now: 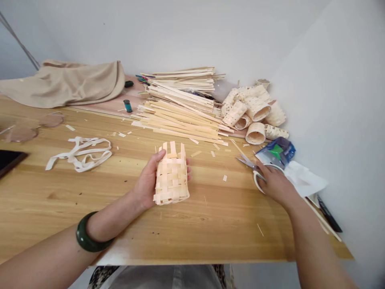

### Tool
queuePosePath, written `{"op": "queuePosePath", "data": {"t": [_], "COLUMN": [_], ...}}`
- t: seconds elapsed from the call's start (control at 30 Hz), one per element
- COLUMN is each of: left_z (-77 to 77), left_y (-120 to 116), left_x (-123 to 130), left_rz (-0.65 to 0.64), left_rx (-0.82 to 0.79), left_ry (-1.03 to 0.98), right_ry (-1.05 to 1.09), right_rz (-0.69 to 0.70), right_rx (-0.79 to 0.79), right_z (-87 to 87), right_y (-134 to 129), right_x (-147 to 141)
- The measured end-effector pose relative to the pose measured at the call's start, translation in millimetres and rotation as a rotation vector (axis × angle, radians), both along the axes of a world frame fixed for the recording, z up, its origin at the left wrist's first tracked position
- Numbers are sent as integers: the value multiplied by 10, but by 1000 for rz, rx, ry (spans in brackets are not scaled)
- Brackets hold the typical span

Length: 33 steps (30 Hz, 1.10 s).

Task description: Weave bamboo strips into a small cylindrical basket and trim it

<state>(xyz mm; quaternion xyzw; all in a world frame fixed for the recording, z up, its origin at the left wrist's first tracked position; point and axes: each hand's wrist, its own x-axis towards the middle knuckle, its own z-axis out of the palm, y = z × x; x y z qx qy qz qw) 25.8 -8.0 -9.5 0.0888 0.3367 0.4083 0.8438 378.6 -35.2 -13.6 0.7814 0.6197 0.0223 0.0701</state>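
Note:
My left hand (148,176) is closed around a small woven basket (172,176) of pale wood strips, thumb along its left side. Loose strip ends stick up unevenly from the basket's far end. My right hand (276,182) is on a pair of scissors (258,184) with white handles, its fingers at the handle loops. The scissor blades point left and lie slightly apart, low over the tabletop. Part of the handles is covered by my right hand.
Bundles of flat wood strips (180,116) lie at the back. Several finished woven tubes (255,134) are piled right of them, near a blue packet (279,150) and white paper (305,178). White ribbon (90,154), a thread spool (128,106) and beige cloth (81,82) are at left.

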Motion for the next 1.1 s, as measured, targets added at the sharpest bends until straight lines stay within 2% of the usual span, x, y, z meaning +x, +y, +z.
{"op": "queuePosePath", "data": {"t": [0.07, 0.13, 0.3, 0.4, 0.47, 0.6, 0.7, 0.83, 0.9, 0.97, 1.07, 1.1], "left_z": [-13, -10, 56, 98, 113, 104, 76, 57, 59, 61, 54, 50], "left_y": [15, 31, 51, 40, 28, 29, 57, 101, 121, 137, 141, 134], "left_x": [-13, -22, -35, -37, -38, -56, -88, -114, -112, -107, -99, -94], "left_rz": [-4, 19, 77, 82, 79, 67, 44, 57, 109, 145, 141, 128], "left_rx": [-6, -7, -12, -41, -49, -19, 22, 67, 77, 75, 70, 77], "left_ry": [-4, 16, 50, 58, 49, 14, 0, 29, 59, 80, 72, 60], "right_ry": [-35, -55, -29, 87, 204, 303, 372, 487, 546, 619, 755, 803], "right_rz": [-109, -195, -225, -17, 150, 224, 333, 640, 768, 869, 1011, 1007], "right_rx": [-48, -26, 123, 243, 248, 227, 166, 41, 6, -8, -16, -18], "right_z": [40, 61, 29, -117, -278, -562, -590, -469, -420, -389, -308, -255], "right_y": [120, 230, 399, 456, 507, 611, 655, 659, 574, 359, -261, -532], "right_x": [55, 39, -154, -399, -596, -960, -1194, -1370, -1347, -1258, -1033, -930]}}
